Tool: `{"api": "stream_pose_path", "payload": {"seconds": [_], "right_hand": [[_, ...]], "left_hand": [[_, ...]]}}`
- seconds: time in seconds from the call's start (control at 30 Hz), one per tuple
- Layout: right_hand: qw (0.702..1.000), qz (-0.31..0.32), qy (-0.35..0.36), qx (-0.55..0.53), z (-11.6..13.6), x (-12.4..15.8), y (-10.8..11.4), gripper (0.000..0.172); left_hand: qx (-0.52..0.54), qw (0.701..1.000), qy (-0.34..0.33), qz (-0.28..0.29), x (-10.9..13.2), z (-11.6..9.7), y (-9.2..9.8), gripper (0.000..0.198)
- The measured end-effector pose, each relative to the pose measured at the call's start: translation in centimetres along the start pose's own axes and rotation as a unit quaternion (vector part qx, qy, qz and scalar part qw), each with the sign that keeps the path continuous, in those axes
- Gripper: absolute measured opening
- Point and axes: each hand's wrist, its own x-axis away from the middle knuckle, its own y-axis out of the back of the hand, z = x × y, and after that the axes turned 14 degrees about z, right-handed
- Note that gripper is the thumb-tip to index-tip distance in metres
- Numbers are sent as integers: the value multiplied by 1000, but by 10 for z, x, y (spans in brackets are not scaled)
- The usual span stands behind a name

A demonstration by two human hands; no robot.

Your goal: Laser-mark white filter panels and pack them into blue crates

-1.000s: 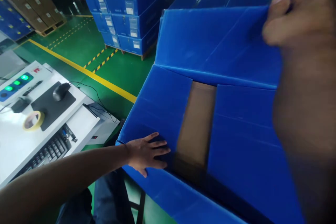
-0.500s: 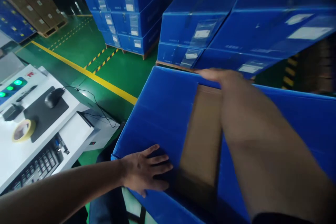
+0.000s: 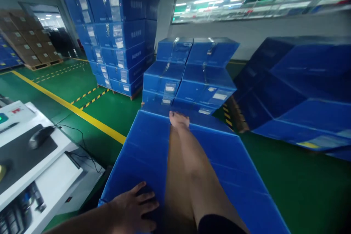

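A large blue cardboard box point(image 3: 142, 146) stands in front of me, its two top flaps apart with a strip of brown cardboard point(image 3: 175, 175) between them. My left hand point(image 3: 134, 204) lies flat on the left flap near the box's close side, fingers spread. Stretched along the gap, my right arm reaches the far edge, where my right hand point(image 3: 179, 119) is closed over the rim. Its fingertips are partly hidden.
A white desk point(image 3: 52, 172) with a mouse point(image 3: 40, 137) and keyboard stands at left. Stacked blue boxes point(image 3: 164, 76) are right behind my box, with a taller stack point(image 3: 109, 36) beyond and more blue boxes point(image 3: 287, 91) at right. A yellow line point(image 3: 90, 117) crosses the green floor.
My view has lifted and turned right, bringing the wall window and the right-hand stack into sight. The right hand stays at the box's far edge, the left on its flap.
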Motion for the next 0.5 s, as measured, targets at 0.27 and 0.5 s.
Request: {"api": "stream_pose_path", "payload": {"seconds": [0.27,0.5], "right_hand": [[997,3,10,82,-49,133,-64,80],[990,-7,-27,137,-68,212,-56,62]], "left_hand": [[63,997,-38,21,8,7,1,90],[83,996,-43,17,12,6,-5,99]]}}
